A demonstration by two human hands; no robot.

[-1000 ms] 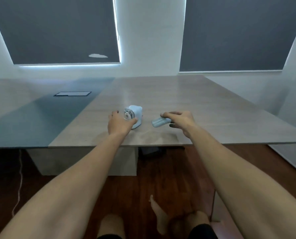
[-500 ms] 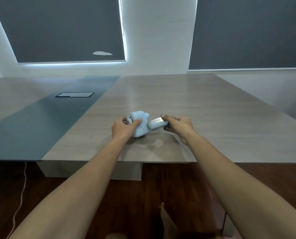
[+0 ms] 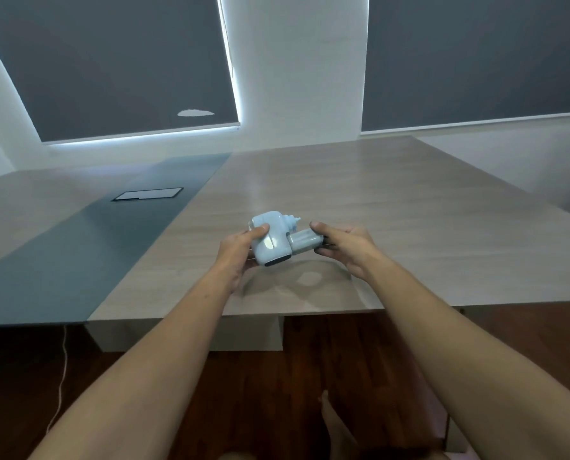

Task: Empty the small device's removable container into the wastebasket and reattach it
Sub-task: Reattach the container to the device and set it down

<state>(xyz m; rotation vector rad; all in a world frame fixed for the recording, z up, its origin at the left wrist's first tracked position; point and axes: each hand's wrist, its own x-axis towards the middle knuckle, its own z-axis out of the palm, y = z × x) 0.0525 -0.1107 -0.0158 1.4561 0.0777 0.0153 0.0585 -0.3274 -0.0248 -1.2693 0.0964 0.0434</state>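
A wide wooden table (image 3: 393,207) is seen below two drawn window blinds (image 3: 117,61). Above its near edge, a pale blue device (image 3: 272,242) is gripped by the left hand (image 3: 238,252), lifted clear of the surface. The translucent container (image 3: 305,244) is pinched by the right hand (image 3: 346,249), its end partly seated in the device's side.
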